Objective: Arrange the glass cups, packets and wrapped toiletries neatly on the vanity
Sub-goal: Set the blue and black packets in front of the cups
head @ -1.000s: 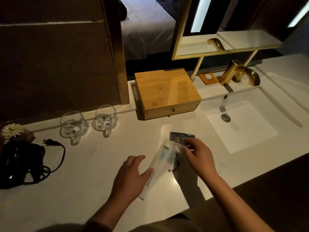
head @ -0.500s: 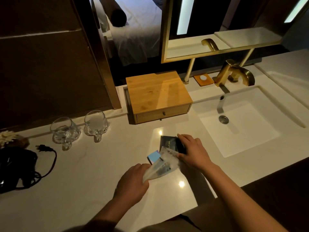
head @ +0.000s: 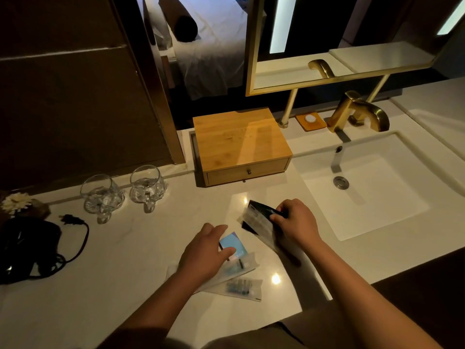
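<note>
Two glass cups stand side by side at the back left of the white vanity top. My left hand presses on a small blue packet that lies over clear wrapped toiletries near the front edge. My right hand grips a dark packet together with a clear wrapped toiletry, lifted a little above the counter to the left of the sink.
A wooden drawer box sits behind the hands. The sink basin with its gold tap is at the right. A black hair dryer with cord and a white flower lie far left. A mirror hangs behind.
The bundle has been split: my left hand now holds the blue packet and some wrapped items down on the counter, while my right hand has pulled the dark packet and one wrapper away to the right.
</note>
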